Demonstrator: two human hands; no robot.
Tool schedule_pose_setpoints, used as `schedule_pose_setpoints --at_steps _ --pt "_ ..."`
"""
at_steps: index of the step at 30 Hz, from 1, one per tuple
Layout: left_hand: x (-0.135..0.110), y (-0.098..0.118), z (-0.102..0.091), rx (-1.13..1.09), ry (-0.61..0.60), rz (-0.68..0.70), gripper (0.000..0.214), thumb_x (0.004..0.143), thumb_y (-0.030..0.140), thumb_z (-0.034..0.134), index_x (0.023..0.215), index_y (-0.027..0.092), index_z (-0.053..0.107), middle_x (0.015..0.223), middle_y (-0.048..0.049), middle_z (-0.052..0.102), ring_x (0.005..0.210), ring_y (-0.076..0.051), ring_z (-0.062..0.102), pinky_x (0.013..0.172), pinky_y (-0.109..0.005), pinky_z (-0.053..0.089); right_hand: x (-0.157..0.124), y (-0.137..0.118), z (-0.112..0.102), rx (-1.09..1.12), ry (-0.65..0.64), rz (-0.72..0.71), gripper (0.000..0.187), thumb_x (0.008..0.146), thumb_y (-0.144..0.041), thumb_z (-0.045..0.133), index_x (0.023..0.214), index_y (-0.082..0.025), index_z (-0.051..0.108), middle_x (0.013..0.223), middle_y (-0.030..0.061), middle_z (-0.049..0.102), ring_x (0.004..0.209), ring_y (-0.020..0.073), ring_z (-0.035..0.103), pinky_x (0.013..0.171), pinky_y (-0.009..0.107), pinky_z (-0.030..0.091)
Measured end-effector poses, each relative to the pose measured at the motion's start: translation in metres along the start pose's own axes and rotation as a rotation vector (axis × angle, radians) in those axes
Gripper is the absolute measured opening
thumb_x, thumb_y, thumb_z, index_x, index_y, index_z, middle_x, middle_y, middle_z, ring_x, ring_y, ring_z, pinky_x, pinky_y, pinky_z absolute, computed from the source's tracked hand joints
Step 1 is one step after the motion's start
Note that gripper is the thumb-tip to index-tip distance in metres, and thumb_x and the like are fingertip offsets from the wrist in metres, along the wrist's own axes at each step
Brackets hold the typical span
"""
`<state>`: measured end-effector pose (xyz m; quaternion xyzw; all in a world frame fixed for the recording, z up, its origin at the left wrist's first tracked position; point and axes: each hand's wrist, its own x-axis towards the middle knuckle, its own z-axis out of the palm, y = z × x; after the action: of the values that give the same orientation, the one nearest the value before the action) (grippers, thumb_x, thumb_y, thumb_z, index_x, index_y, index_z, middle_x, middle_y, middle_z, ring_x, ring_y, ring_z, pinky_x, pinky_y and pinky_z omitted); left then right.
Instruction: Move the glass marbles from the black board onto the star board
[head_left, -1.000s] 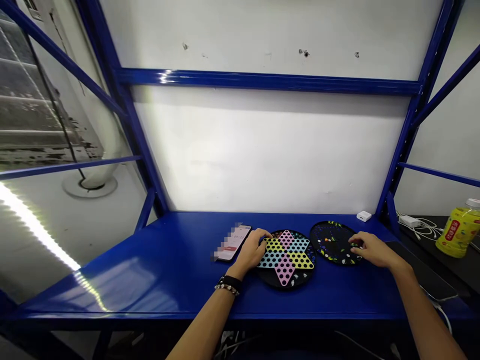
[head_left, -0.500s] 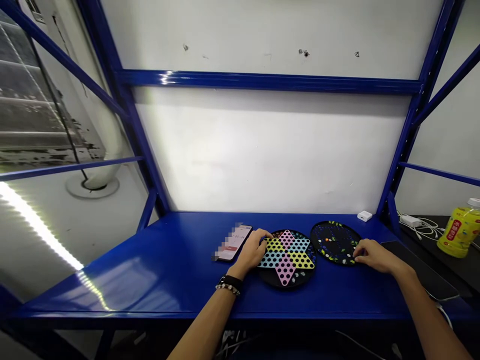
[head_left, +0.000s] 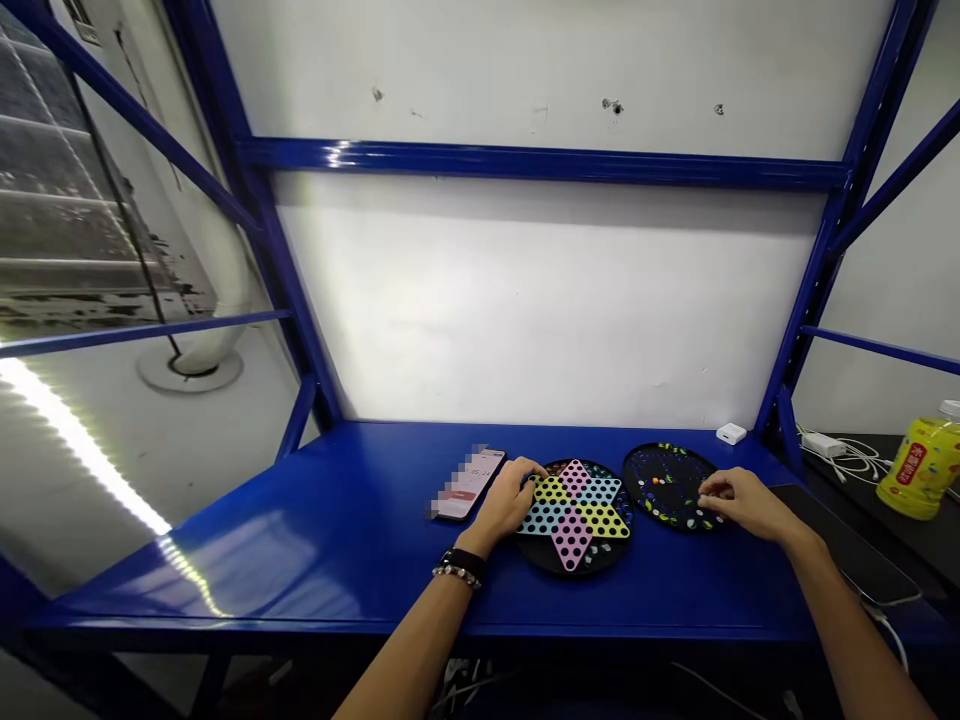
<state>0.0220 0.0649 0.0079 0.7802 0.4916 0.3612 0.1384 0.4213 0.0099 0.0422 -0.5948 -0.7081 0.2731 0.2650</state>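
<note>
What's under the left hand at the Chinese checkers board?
The left hand lies over the left edge of the Chinese checkers board, its fingertips on the dark rim beside the yellow star point. Whatever lies beneath the palm is covered and cannot be seen.

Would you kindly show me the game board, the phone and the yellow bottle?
Game board point(head_left: 574, 512), head view, star centre.
Phone point(head_left: 469, 488), head view, screen.
Yellow bottle point(head_left: 922, 470), head view, label.

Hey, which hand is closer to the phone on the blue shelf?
Left. The left hand is just right of the phone, at the edge of the star-shaped Chinese checkers board. The right hand is much farther, beyond that board, at a round black marble board.
</note>
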Motion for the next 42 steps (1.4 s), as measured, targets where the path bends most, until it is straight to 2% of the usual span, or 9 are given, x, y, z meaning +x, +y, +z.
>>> schedule_pose_setpoints --at_steps 2,6,12,18,21,26,29,35,42 --pt "0.000 -0.001 0.000 -0.003 -0.001 0.007 0.032 0.078 0.011 0.040 0.095 0.021 0.066 0.106 -0.0057 0.068 0.104 -0.022 0.059 0.102 -0.042 0.044 0.002 -0.025 0.014 0.085 -0.020 -0.044 0.029 0.077 -0.043 0.068 0.085 -0.015 0.073 0.076 0.0056 0.070 0.062 0.0165 0.062 0.055 0.025 0.047" --pt "0.000 0.000 0.000 0.003 0.003 0.006 0.032 0.078 0.012 0.040 0.094 0.021 0.066 0.105 -0.0054 0.068 0.102 -0.022 0.060 0.100 -0.041 0.046 0.009 -0.071 0.062 0.155 -0.242 -0.214 0.021 0.072 -0.037 0.074 0.076 -0.017 0.076 0.067 0.0023 0.069 0.059 0.0146 0.060 0.055 0.024 0.044" --pt "-0.001 0.000 0.000 0.007 0.003 0.004 0.034 0.077 0.011 0.040 0.094 0.021 0.067 0.105 -0.0054 0.069 0.103 -0.022 0.060 0.099 -0.040 0.047 0.018 -0.094 0.102 0.093 -0.338 -0.320 0.018 0.066 -0.025 0.079 0.083 -0.019 0.078 0.077 0.0017 0.070 0.066 0.0131 0.057 0.059 0.023 0.043" --pt "0.000 -0.001 0.002 0.002 0.005 0.009 0.033 0.078 0.012 0.040 0.095 0.021 0.067 0.105 -0.0050 0.069 0.103 -0.022 0.060 0.100 -0.041 0.046 0.006 -0.098 0.090 0.099 -0.334 -0.374 0.013 0.075 -0.026 0.073 0.086 -0.020 0.076 0.087 0.0021 0.068 0.073 0.0137 0.057 0.065 0.024 0.046" --pt "-0.001 -0.001 0.001 0.006 0.007 0.007 0.034 0.078 0.011 0.040 0.095 0.021 0.067 0.105 -0.0052 0.069 0.103 -0.022 0.061 0.100 -0.041 0.047 0.000 -0.094 0.071 0.086 -0.225 -0.388 0.015 0.084 -0.028 0.063 0.088 -0.020 0.075 0.090 0.0030 0.068 0.076 0.0143 0.058 0.070 0.026 0.047" --pt "0.000 0.000 0.001 0.006 0.003 0.013 0.033 0.078 0.012 0.041 0.095 0.021 0.068 0.105 -0.0055 0.069 0.102 -0.022 0.061 0.099 -0.040 0.047 -0.002 -0.057 0.024 -0.050 0.033 -0.208 0.029 0.092 -0.038 0.050 0.096 -0.019 0.072 0.095 0.0058 0.067 0.074 0.0161 0.058 0.071 0.030 0.047" --pt "0.000 0.000 0.001 -0.001 0.005 0.007 0.033 0.079 0.013 0.040 0.094 0.021 0.068 0.104 -0.0055 0.070 0.101 -0.022 0.062 0.099 -0.040 0.047 -0.005 -0.029 0.009 -0.147 -0.028 -0.099 0.028 0.088 -0.036 0.054 0.102 -0.020 0.071 0.100 0.0068 0.068 0.071 0.0164 0.057 0.069 0.031 0.048" --pt "0.000 0.000 0.001 0.003 -0.004 -0.001 0.033 0.080 0.013 0.040 0.096 0.021 0.067 0.106 -0.0058 0.069 0.104 -0.022 0.061 0.100 -0.041 0.046 -0.010 -0.011 0.021 -0.220 -0.128 -0.095 0.020 0.081 -0.030 0.060 0.093 -0.023 0.073 0.095 0.0048 0.070 0.083 0.0199 0.059 0.078 0.033 0.048" --pt "-0.001 0.000 0.001 0.000 0.002 0.005 0.033 0.080 0.013 0.040 0.097 0.021 0.067 0.106 -0.0062 0.069 0.104 -0.023 0.060 0.101 -0.042 0.046 0.000 -0.039 0.028 -0.162 -0.071 -0.190 0.014 0.081 -0.025 0.058 0.081 -0.020 0.072 0.086 0.0030 0.068 0.067 0.0143 0.053 0.065 0.028 0.043"
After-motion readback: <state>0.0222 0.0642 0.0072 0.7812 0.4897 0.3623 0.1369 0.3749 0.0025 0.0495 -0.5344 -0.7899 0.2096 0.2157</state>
